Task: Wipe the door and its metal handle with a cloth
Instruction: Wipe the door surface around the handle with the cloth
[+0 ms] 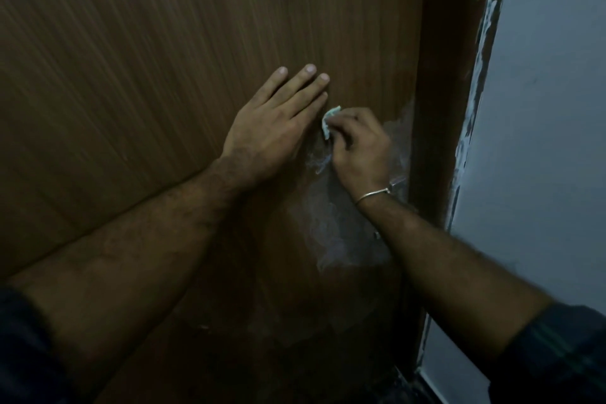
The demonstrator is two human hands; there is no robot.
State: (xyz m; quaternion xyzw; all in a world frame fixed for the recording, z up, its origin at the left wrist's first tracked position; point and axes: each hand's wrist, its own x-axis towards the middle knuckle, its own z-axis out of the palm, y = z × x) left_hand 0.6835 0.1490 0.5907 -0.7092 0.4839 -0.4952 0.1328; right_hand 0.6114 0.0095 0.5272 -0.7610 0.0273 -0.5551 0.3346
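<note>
A brown wood-grain door [164,59] fills most of the head view. My left hand [275,128] lies flat on it with straight fingers. Just to its right, my right hand [357,147] grips a small pale cloth [329,120] with curled fingers and presses it against the door. Whitish smears [334,229] streak the door below and around that hand. Behind my right wrist, which wears a thin bangle, a bit of the metal handle [398,182] shows near the door's right edge; most of it is hidden.
The dark brown door frame [449,75] runs down the right of the door. Beyond it stands a pale grey wall [541,108] with chipped paint along its edge. The light is dim.
</note>
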